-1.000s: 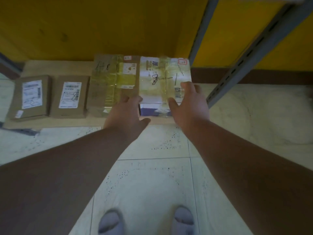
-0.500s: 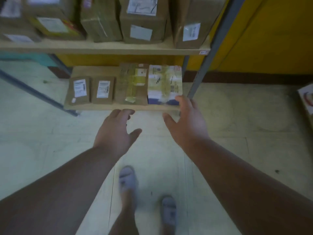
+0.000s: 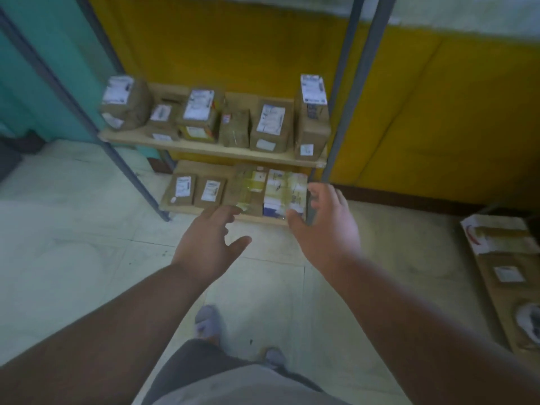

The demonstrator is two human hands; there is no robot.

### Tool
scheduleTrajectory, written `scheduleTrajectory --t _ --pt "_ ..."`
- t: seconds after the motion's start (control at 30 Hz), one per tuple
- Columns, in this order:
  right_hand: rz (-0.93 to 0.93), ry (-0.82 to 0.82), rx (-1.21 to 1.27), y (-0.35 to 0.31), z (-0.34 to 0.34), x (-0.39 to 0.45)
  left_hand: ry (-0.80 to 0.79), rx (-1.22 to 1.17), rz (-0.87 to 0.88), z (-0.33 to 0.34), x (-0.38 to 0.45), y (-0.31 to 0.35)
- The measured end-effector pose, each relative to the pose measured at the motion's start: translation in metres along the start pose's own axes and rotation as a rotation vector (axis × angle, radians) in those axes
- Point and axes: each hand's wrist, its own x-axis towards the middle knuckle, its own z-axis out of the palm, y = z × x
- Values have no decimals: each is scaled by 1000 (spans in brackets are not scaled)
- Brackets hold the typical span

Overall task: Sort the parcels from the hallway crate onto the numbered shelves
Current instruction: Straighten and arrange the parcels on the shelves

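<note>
A white and blue taped parcel (image 3: 283, 192) lies at the right end of the bottom shelf (image 3: 187, 209), beside a brown taped parcel (image 3: 246, 192) and two small brown parcels with white labels (image 3: 195, 191). My left hand (image 3: 208, 243) and my right hand (image 3: 324, 226) hover in front of that shelf, fingers spread and holding nothing. The shelf above (image 3: 204, 149) carries several brown labelled parcels.
Grey metal uprights (image 3: 344, 92) frame the rack against a yellow wall. A cardboard box (image 3: 508, 276) with parcels sits on the floor at the far right. Pale floor tiles spread below, where my feet in grey slippers (image 3: 206, 321) stand.
Both hands have let go of the white and blue parcel and drawn back from the bottom shelf. The view has risen and pulled away, bringing the upper shelf into sight.
</note>
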Motion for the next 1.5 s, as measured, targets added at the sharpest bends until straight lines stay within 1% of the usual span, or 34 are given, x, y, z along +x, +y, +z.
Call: scheduleTrajectory --t 0.2,0.3,0.47,0.6,0.7,0.87,1.03,1.13,1.2,1.4,1.5 --pt "-140 65 10 -84 -40 22 142 -50 46 -88 31 13" --pt "-180 114 23 -132 -51 37 199 -46 80 -133 47 11" --pt "-286 199 135 -225 -59 72 325 -22 164 -219 83 -2" --pt "-367 293 179 -291 -73 101 386 -3 256 -284 122 0" --pt "-388 367 175 -319 -93 121 395 -4 316 -315 148 10" --pt "-359 476 109 -327 -140 161 391 -23 376 -336 192 33" --pt "-351 538 -38 -304 -195 212 335 -18 466 -335 249 73" --pt "-334 522 -157 -285 -222 251 381 4 522 -334 289 112" --pt "-335 499 -219 -274 -233 279 413 -28 528 -334 314 134" --pt "-374 409 -232 -258 -244 347 509 11 530 -336 365 165" --pt "-368 369 -211 -255 -246 364 502 49 520 -345 385 176"
